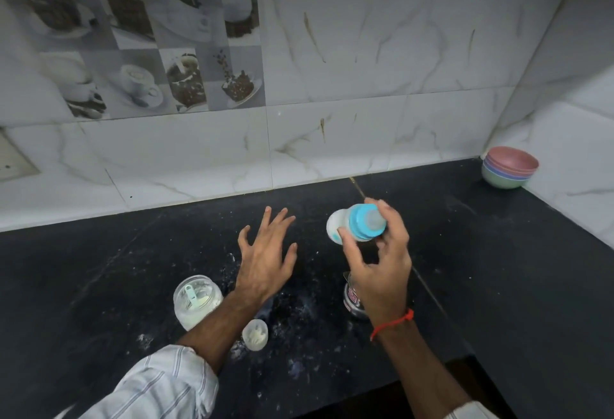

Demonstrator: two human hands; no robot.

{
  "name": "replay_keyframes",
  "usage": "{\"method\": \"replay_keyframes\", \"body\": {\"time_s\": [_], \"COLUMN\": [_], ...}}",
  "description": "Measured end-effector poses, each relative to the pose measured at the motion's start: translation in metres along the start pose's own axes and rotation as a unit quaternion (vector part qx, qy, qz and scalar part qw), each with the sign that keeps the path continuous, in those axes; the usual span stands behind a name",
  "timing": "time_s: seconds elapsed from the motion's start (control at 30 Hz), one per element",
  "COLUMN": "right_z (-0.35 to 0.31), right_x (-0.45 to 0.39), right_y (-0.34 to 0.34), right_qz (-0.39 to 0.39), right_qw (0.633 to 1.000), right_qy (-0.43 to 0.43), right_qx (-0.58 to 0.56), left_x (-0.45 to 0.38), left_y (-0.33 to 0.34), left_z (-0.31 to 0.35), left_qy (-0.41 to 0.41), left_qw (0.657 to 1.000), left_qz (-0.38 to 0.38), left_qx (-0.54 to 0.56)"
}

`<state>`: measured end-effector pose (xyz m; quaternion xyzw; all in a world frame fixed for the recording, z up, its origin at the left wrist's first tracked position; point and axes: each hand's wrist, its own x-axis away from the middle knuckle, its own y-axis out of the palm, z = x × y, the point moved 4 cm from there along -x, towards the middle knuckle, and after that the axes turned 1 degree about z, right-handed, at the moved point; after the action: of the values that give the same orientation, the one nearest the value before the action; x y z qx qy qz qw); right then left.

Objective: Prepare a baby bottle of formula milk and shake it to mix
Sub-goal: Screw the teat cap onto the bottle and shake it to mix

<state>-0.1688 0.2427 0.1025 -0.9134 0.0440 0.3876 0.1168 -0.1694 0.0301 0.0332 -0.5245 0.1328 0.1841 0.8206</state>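
Baby bottle lies tilted in right hand's pinching grip; left hand spread.

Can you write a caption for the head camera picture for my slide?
Right hand holds a blue-capped baby bottle above the powder-dusted black counter, left hand spread open.
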Motion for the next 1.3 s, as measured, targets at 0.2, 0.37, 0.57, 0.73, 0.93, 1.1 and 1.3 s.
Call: {"method": "replay_keyframes", "body": {"time_s": [0.2,0.37,0.57,0.73,0.93,1.1,1.3], "right_z": [0.004,0.013,0.002,0.017,0.013,0.003,0.026], "right_x": [0.002,0.0,-0.003,0.008,0.008,0.003,0.016], "right_y": [0.0,0.013,0.005,0.008,0.01,0.002,0.014], "right_qz": [-0.052,-0.114,-0.012,-0.124,-0.096,-0.067,-0.163], "right_qw": [0.997,0.988,0.999,0.985,0.991,0.994,0.975], "right_qy": [0.051,0.099,0.045,0.105,0.094,0.083,0.146], "right_qx": [0.006,0.034,-0.005,0.055,0.029,-0.01,0.049], "left_x": [-0.001,-0.001,-0.001,0.001,0.003,0.002,0.001], "left_y": [-0.003,-0.001,-0.003,-0.004,-0.002,-0.004,-0.002], "left_z": [0.002,0.002,0.002,0.0,-0.003,0.002,0.007], "left_qy": [0.012,0.009,0.007,0.01,0.002,0.013,0.015], "left_qw": [1.0,1.0,1.0,1.0,1.0,1.0,1.0], "left_qz": [0.01,0.002,0.008,0.013,0.002,0.005,0.0], "left_qx": [0.002,-0.003,-0.007,-0.007,-0.013,-0.01,0.007]}}
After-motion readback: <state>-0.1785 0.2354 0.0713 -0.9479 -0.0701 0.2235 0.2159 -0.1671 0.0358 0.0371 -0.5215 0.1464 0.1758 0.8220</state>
